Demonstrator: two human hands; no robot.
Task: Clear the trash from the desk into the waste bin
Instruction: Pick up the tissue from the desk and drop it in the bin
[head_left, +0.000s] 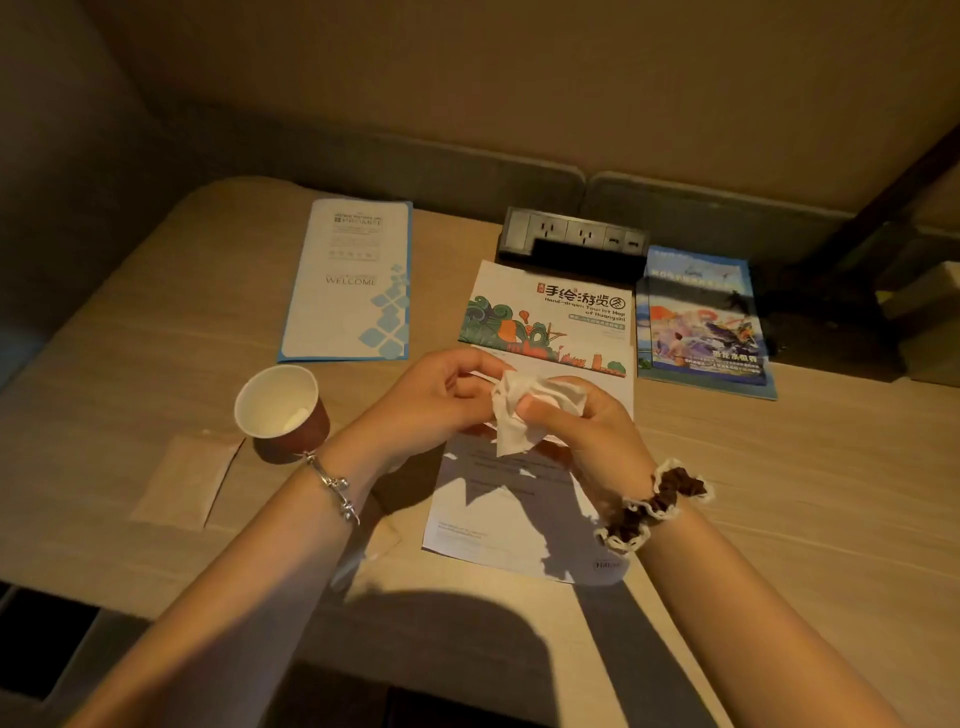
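Observation:
A crumpled white tissue (519, 410) is held above the wooden desk (805, 493) by both hands. My left hand (431, 400) pinches its left side. My right hand (587, 431) grips its right side, thumb on top. A red paper cup (283, 410) with a white inside stands upright to the left of my left wrist. A flat beige packet (182, 480) lies on the desk left of the cup. No waste bin is in view.
A white printed sheet (498, 509) lies under my hands. Behind it are a tourist map leaflet (550, 317), a welcome folder (353, 280), a blue magazine (701, 322) and a socket panel (576, 236) by the padded wall.

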